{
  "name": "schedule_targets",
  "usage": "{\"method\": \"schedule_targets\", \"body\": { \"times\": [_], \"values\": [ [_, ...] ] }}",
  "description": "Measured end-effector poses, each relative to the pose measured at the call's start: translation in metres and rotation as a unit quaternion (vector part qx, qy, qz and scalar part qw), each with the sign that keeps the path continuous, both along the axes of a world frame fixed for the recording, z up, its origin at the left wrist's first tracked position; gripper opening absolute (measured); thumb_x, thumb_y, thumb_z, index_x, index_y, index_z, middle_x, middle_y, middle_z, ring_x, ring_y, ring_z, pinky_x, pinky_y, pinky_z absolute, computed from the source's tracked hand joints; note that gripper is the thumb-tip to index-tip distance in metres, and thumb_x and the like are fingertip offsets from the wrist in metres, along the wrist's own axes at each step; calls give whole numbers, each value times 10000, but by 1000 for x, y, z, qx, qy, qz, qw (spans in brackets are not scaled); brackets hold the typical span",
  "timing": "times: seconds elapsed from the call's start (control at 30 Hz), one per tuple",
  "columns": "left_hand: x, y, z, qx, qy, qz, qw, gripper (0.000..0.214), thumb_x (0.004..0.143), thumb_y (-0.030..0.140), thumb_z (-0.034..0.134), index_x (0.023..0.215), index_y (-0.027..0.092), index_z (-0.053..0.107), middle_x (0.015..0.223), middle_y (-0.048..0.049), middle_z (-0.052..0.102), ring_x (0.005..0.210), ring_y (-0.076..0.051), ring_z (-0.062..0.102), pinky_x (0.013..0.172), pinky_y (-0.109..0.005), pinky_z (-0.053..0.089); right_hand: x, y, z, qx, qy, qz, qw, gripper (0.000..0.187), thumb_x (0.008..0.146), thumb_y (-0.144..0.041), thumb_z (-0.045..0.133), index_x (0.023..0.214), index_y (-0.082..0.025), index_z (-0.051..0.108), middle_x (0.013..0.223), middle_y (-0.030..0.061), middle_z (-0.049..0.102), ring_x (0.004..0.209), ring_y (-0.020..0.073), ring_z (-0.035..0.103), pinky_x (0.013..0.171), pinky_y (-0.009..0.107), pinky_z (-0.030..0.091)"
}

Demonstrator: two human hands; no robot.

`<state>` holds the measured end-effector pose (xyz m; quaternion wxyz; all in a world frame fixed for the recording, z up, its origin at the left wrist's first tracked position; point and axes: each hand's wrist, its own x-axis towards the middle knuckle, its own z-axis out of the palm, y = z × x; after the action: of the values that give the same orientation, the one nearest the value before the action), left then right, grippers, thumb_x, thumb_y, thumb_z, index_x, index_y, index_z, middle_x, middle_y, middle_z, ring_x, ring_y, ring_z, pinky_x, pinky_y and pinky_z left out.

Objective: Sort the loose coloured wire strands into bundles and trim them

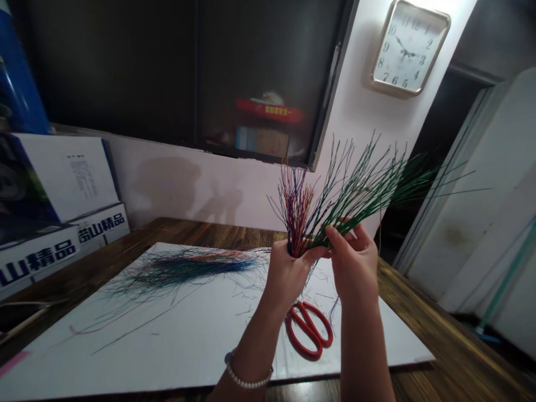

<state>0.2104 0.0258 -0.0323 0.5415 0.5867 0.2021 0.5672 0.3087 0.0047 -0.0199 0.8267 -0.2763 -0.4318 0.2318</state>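
Observation:
My left hand (288, 273) is wrapped round a bundle of thin coloured wires (297, 218), whose red, orange and purple ends fan upward. Green wires (372, 190) spread out from the same grip toward the upper right. My right hand (355, 254) pinches the green strands near their lower part, close beside my left thumb. Below both hands, red-handled scissors (309, 329) lie on the white board (188, 340); their blades are hidden behind my left hand and wrist. A loose heap of blue, green and orange wires (196, 268) rests on the board to the left.
Short wire clippings (251, 293) are scattered on the board, which lies on a dark wooden table (410, 301). White boxes (71, 184) stand at the left. A dark window (167, 72) and a wall clock (411, 47) are behind, and a doorway is at the right.

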Motion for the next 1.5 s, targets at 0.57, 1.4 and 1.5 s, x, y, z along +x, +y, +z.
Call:
{"method": "schedule_targets", "body": {
  "times": [0.57,1.4,1.5],
  "values": [
    [2,-3,1,-19,4,-10,1000,155,666,294,729,695,142,715,672,-25,678,704,-174,611,689,-272,464,-2,-3,3,9,82,20,996,275,621,-202,786,845,-191,627,771,5,655,627,118,601,533,223,476],
    [0,4,-4,-7,-18,29,999,110,668,219,705,675,113,678,566,31,546,593,-101,454,578,-207,378,-9,-2,-3,-23,-86,42,995,220,672,-222,782,866,-179,685,802,16,716,736,129,658,666,218,524],
    [1,1,-3,-8,-20,32,999,122,665,224,706,651,112,661,564,36,528,592,-97,430,580,-207,374,-9,0,-4,-13,-85,4,996,166,675,-231,779,797,-178,681,751,-2,701,689,114,646,628,201,515]
  ]
}}
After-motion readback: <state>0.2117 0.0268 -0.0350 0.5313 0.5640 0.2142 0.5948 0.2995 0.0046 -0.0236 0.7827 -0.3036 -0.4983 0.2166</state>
